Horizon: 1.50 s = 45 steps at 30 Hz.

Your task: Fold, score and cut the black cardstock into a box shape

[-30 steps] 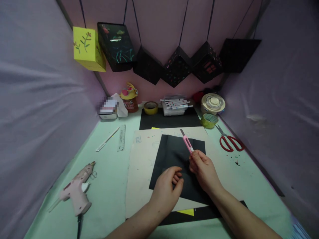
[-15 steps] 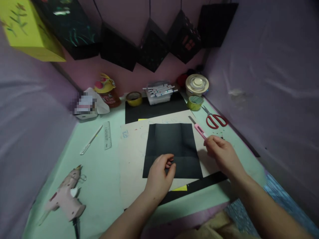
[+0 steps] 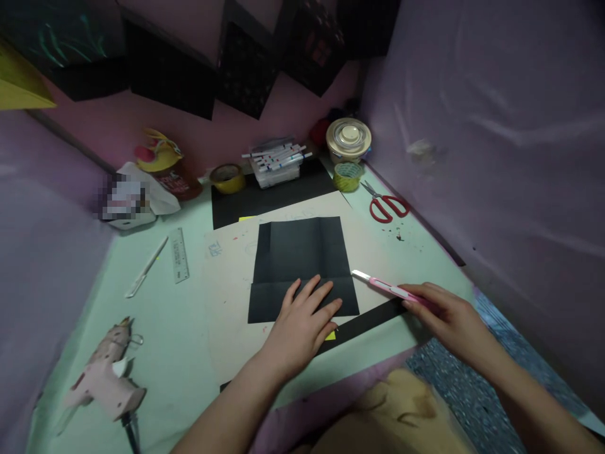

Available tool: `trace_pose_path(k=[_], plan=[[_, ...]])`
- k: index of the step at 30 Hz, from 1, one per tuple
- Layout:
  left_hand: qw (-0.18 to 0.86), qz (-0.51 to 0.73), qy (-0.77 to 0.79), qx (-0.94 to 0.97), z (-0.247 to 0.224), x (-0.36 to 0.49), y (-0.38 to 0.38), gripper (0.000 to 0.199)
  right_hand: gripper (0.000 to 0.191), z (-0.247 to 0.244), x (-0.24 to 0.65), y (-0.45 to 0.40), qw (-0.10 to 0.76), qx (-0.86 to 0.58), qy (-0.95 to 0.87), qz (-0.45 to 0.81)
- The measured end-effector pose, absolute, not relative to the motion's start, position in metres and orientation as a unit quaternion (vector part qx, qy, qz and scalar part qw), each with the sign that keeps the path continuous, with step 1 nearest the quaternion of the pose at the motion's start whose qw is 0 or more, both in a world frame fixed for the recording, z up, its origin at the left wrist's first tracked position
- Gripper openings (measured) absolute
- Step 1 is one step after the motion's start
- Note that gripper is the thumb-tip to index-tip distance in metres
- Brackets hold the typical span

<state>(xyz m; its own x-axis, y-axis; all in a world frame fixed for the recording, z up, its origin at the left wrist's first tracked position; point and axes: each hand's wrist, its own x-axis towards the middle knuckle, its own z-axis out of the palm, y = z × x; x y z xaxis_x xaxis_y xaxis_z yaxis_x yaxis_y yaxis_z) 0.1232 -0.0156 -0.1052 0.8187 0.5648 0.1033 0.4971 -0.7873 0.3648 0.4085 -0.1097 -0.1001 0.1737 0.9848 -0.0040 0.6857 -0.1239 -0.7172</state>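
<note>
A creased sheet of black paper [image 3: 297, 249] lies on a pale board [image 3: 227, 302] in the middle of the table. My left hand [image 3: 305, 321] rests on the paper's lower part with its fingers spread flat. To the right, my right hand [image 3: 444, 315] is closed around a pink craft knife [image 3: 387, 288]. The knife's bare blade points left, its tip beside the paper's right edge; whether it touches the paper I cannot tell. Under the board, black paper [image 3: 373, 321] and a bit of yellow show at the front edge.
Red-handled scissors [image 3: 390, 208] and dark scraps lie at the right. Rolls of tape [image 3: 347, 177], a box of markers [image 3: 278, 165] and a lidded tub [image 3: 348, 139] stand at the back. Leftward are a ruler [image 3: 179, 255], a white pen-like tool [image 3: 146, 267] and a glue gun [image 3: 106, 372].
My left hand has gone from curled to flat on the paper. My right hand has lowered the craft knife and turned its blade leftward, near the paper's edge. The view has shifted.
</note>
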Motion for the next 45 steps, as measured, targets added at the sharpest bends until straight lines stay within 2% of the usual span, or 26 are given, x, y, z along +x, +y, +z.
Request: trace_pose_path(k=[10, 16, 23, 26, 32, 39, 45], plan=[[0.172, 0.102, 0.282, 0.938, -0.107, 0.123, -0.014, 0.033, 0.031, -0.103, 0.409, -0.105, 0.27, -0.701, -0.601, 0.274], [0.161, 0.08, 0.281, 0.943, -0.108, 0.123, -0.014, 0.035, 0.034, -0.097, 0.412, -0.114, 0.227, -0.671, -0.618, 0.339], [0.125, 0.03, 0.246, 0.961, -0.108, 0.126, -0.016, 0.069, 0.033, -0.099, 0.415, -0.13, 0.194, -0.641, -0.635, 0.384], [0.111, 0.017, 0.232, 0.966, -0.11, 0.128, -0.018, 0.077, 0.033, -0.103, 0.417, -0.132, 0.198, -0.636, -0.645, 0.375], [0.1, -0.002, 0.203, 0.974, -0.111, 0.129, -0.022, 0.086, 0.034, -0.111, 0.42, -0.134, 0.205, -0.631, -0.656, 0.359], [0.107, -0.023, 0.201, 0.974, -0.105, 0.133, -0.021, 0.086, 0.034, -0.107, 0.433, -0.14, 0.225, -0.633, -0.653, 0.349], [0.115, -0.024, 0.203, 0.972, -0.105, 0.135, -0.022, 0.094, 0.035, -0.11, 0.451, -0.15, 0.255, -0.681, -0.62, 0.296]])
